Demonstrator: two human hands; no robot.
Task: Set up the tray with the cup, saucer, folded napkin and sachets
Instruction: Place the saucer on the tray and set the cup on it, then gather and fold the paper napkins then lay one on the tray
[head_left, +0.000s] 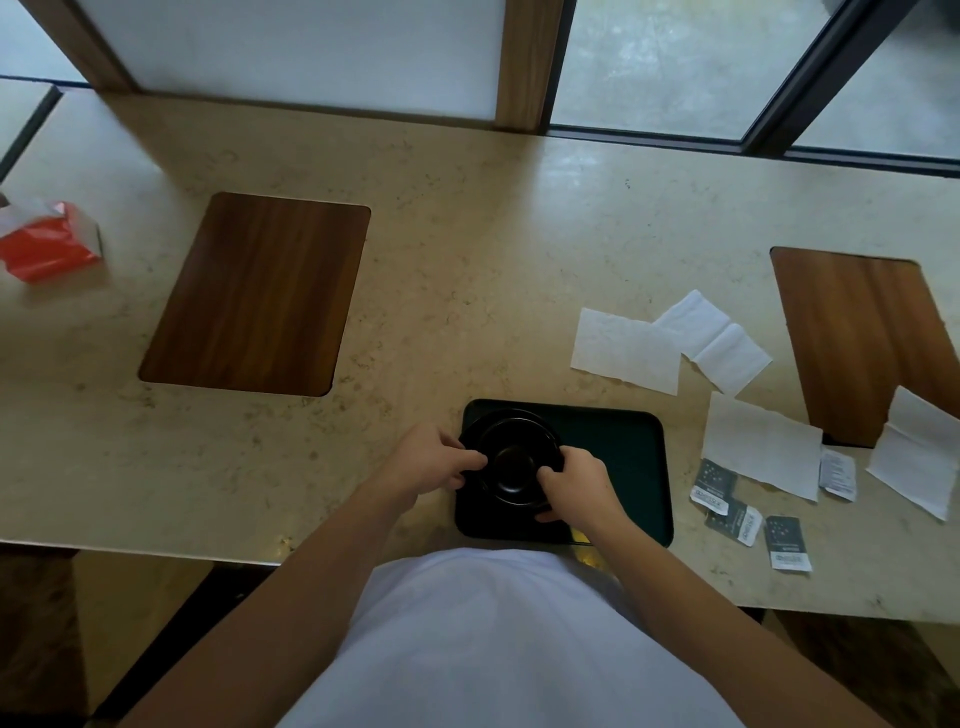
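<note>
A dark tray (628, 457) lies at the near edge of the stone counter. On its left half sits a black saucer (480, 428) with a black cup (514, 470) on it. My left hand (428, 462) grips the cup and saucer from the left, and my right hand (574, 486) grips them from the right. Several white napkins (626, 351) lie unfolded to the right of the tray. Several grey sachets (787, 543) are scattered near the counter's front edge, right of the tray.
Two wooden inlays are set into the counter, one at the left (260, 293) and one at the far right (867, 332). A red tissue pack (47, 244) sits at the far left. Windows run along the back edge.
</note>
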